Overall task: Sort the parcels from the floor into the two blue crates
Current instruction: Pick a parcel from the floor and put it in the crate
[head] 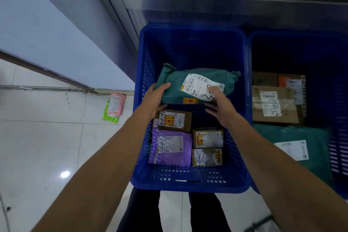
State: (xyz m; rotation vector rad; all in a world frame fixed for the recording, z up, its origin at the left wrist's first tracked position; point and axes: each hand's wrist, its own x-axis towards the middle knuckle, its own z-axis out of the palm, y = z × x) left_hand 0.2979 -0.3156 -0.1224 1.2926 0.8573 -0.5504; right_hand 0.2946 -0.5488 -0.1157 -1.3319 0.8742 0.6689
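Holding a green poly-bag parcel [195, 84] over the far half of the left blue crate [188, 184], both hands on its near edge. Left hand [154, 98]: thumb on top, remaining digits curled under the left end. Right hand [219, 103]: thumb on the white label, the other digits spread below the near right corner, only loosely closed. Whether the bag rests on the crate floor or hangs clear, cannot tell.

Already in this crate, near half: a brown box [174, 120], a purple mailer [170, 147], two small boxes [208, 147]. Right blue crate [339, 137] holds cardboard boxes and another green bag. A pink and a green mailer [114, 107] lie on the floor [37, 147] by the wall, unsorted.

Risks, as judged:
- Soft bag gripped on one edge only; the far end could sag and snag the crate wall.
- Dropped short, it would cover the brown box and hide its label.
- Handwritten mark on the label is partly covered by the thumb; misreading it means the wrong crate.
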